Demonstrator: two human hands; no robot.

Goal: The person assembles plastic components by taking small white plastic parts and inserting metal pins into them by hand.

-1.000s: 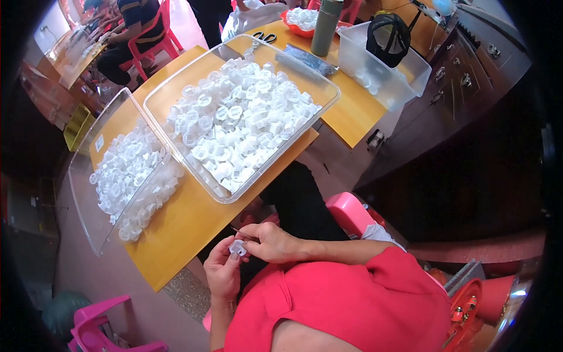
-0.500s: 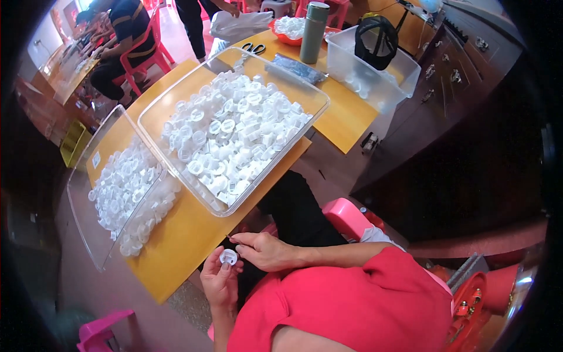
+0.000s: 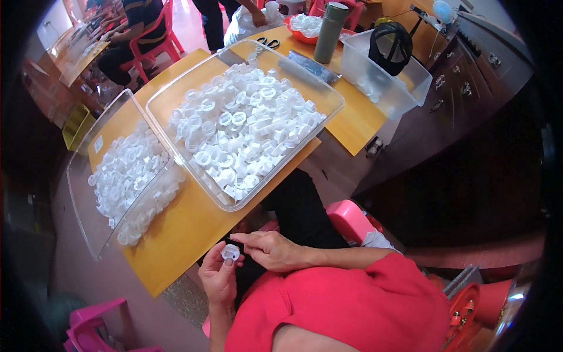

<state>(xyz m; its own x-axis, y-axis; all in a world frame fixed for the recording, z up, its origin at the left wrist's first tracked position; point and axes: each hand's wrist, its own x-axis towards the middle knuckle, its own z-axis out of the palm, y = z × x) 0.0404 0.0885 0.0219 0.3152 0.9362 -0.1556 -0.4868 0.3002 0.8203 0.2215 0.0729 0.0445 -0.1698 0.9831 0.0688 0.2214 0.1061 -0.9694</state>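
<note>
Between the thumb and fingers of my left hand [image 3: 217, 283] is a small white round plastic part [image 3: 231, 252], its open face with a slot turned up. My right hand [image 3: 273, 250] is just to the right of it, index finger stretched toward the part and the other fingers curled in. What those curled fingers hold, if anything, is too small to make out. Beyond my hands, a large clear plastic tub [image 3: 239, 206] full of similar white parts [image 3: 234, 126] rests on the yellow table [image 3: 176, 249]. A second clear tub [image 3: 82, 218] with more such parts stands to its left.
Toward the back of the table are black scissors [image 3: 268, 43], a grey-green bottle [image 3: 331, 32], a flat plastic packet [image 3: 312, 66] and a red bowl [image 3: 300, 37]. A translucent bin [image 3: 404, 97] carries a black mesh cap [image 3: 390, 50]. Pink stools and other people are around.
The view has shifted slightly, so the tubs and table sit a little differently in it. My left hand still holds the white part, and my right index finger stays close to it.
</note>
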